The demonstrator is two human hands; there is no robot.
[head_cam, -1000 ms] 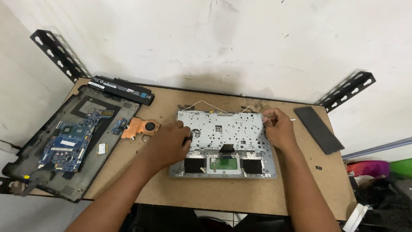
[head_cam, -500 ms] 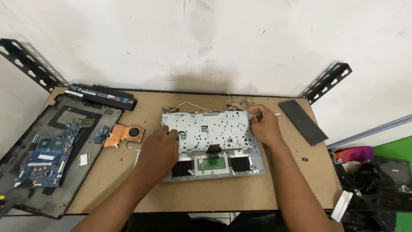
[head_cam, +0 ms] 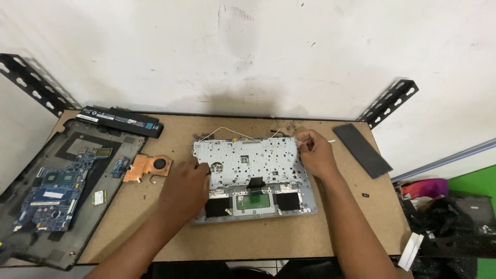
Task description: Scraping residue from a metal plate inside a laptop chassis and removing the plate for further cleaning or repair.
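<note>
Lying mid-table (head_cam: 330,227), the silver laptop palmrest (head_cam: 253,173) is being pressed by the left hand (head_cam: 187,187), fingers curled flat on its left edge. A thin white stick (head_cam: 326,141) is being pinched by the right hand (head_cam: 315,155) at the far right corner. A black battery (head_cam: 120,121) is lying far left.

repair workshop: dismantled laptop parts (head_cam: 57,188)

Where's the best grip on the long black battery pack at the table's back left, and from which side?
Grip the battery pack across its narrow width near the middle, probably from above. It lies flat, long and slim, angled along the black base cover's upper edge; its top and both long sides look free.
</note>
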